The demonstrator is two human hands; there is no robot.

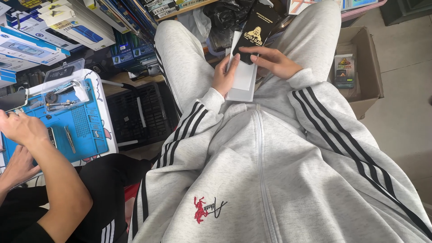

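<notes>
While we sit with knees apart, our left hand [225, 74] and right hand [275, 60] hold a black flat package [255, 31] over a white sleeve [243, 78] above our lap. Its long axis runs away from us, tilted right, reaching up beyond both hands. Our left fingers curl round the left edges; our right fingers lie pressed together across the black package's lower end, and neither hand is clearly nearer. A cardboard box [371, 58] with a small dark packet stands right; white and blue boxes [31, 42] crowd the left, by a co-worker's hands [20, 128] at a blue mat [83, 130].
</notes>
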